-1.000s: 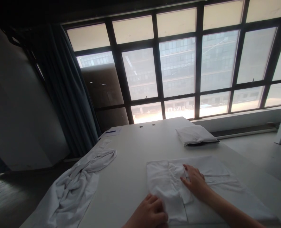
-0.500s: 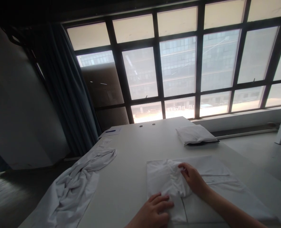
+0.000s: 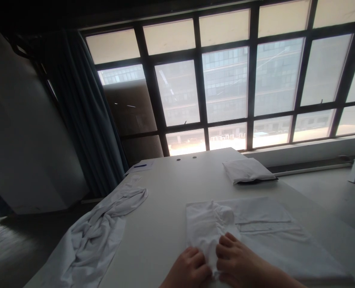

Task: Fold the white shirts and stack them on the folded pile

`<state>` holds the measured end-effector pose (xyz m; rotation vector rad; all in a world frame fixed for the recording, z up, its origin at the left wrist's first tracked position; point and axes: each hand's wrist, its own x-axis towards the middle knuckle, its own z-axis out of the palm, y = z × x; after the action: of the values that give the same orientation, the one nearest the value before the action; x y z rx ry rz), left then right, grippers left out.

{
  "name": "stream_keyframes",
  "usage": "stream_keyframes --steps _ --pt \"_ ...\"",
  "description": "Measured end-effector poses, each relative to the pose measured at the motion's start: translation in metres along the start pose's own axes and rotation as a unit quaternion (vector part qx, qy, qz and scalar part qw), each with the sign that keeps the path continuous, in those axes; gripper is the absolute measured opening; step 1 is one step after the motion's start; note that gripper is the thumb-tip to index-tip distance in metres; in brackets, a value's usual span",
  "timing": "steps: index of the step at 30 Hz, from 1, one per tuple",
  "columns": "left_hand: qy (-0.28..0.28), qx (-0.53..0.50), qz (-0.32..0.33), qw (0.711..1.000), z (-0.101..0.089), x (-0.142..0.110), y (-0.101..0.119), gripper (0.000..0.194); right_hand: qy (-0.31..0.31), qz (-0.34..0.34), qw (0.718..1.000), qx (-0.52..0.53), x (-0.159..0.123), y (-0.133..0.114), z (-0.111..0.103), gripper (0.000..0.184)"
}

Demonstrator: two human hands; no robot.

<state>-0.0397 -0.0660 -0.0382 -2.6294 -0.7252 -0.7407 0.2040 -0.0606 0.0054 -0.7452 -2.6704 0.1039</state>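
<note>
White cotton garment [image 3: 264, 216] lies flat, lower right; left hand [image 3: 189, 269] and right hand [image 3: 240, 260] pinch its soft bunched fold [image 3: 207, 236] between curled fingers [image 3: 223, 250].

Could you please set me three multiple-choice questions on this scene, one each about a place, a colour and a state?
1. Where does the crumpled white garment lie on the white table, relative to the person's hands?
A. To their left
B. To their right
C. Beneath them

2. What colour is the pen on the sheet of paper?
A. Red
B. Blue
C. Green

3. How do the left hand and right hand stand to the folded white garment?
A. Both touch it
B. Only the right touches it
C. Neither touches it

Answers:
1. A, since it lies along the table's left side, apart from the hands.
2. B, since its blue shows against the paper.
3. A, since both hands rest on the bunched cloth.
</note>
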Motion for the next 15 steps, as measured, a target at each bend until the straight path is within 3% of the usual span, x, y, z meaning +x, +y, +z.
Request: stream_keyframes --steps 6,15 --pt "0.009 0.004 0.002 1.0 0.004 0.001 0.001 0.034 -0.003 -0.012 1.0 -0.017 0.002 0.006 0.001 0.012" --pt "-0.003 0.01 0.006 1.0 -0.005 0.004 0.002 0.033 0.049 -0.039 0.994 -0.084 -0.001 0.011 0.029 0.017"
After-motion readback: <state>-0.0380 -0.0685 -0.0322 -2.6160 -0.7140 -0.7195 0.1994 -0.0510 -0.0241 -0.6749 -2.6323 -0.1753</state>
